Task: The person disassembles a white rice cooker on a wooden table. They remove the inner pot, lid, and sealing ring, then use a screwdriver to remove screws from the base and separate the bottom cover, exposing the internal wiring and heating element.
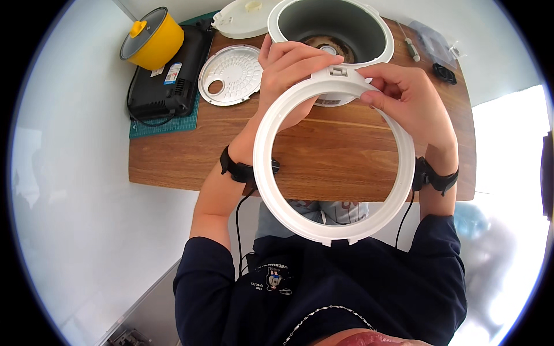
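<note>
A large white plastic ring [263, 144] is raised in front of me, above the near side of the table. At its far edge is a small latch or hinge fitting [338, 71]. My left hand [291, 72] is closed round the ring's upper left part, fingers stretched along its far edge; the thumb is hidden. On the other side of the fitting, my right hand [407, 98] pinches the ring's upper right edge between thumb and fingers. Just behind both hands stands a white rice cooker body [389, 43] with its top uncovered, showing a grey, brown-stained inside.
Left of the cooker lie a round white perforated cover [236, 66] and a white lid [245, 20]. A yellow pot [156, 40] sits on a black appliance [167, 86] over a green mat [164, 128]. A screwdriver [411, 49], clear plastic packaging [435, 46] and coiled black cable [444, 73] occupy the far right.
</note>
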Motion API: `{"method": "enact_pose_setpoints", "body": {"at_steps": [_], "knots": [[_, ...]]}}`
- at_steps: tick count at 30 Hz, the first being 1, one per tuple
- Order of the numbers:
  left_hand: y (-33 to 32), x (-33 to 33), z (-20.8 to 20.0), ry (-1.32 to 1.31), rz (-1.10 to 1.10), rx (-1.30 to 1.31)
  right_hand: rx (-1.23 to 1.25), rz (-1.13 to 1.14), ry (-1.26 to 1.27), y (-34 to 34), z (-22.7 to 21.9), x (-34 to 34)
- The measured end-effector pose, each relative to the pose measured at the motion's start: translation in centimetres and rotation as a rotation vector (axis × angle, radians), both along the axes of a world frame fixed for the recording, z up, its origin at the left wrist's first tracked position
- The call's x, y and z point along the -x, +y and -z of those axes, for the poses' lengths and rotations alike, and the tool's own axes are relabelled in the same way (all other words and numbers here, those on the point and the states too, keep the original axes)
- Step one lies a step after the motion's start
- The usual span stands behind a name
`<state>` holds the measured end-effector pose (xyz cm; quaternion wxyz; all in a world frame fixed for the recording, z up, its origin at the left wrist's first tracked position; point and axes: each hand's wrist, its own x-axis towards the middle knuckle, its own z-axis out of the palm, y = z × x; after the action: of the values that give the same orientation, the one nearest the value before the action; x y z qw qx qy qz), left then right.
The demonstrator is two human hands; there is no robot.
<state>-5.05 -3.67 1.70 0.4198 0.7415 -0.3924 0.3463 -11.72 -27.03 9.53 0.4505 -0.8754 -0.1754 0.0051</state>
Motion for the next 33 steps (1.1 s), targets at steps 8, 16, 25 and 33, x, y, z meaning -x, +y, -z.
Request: {"method": "enact_pose_setpoints", "body": {"at_steps": [8,16,25,33], "knots": [[-0.4,0.0,0.2,0.062,0.010,0.039,-0.001,-0.138,-0.005,-0.2,0.4,0.5],[-0.8,-0.7,0.7,-0.005,-0.021,0.053,-0.001,-0.024,-0.097,0.4,1.1,2.6],[-0.1,-0.7,0.6,-0.077,-0.002,0.085,-0.344,0.037,0.111,-1.8,1.8,1.3],[1.6,1.0,-3.4,-0.353,0.194,-0.010,-0.520,-0.090,0.185,-2.0,1.7,0.6]]}}
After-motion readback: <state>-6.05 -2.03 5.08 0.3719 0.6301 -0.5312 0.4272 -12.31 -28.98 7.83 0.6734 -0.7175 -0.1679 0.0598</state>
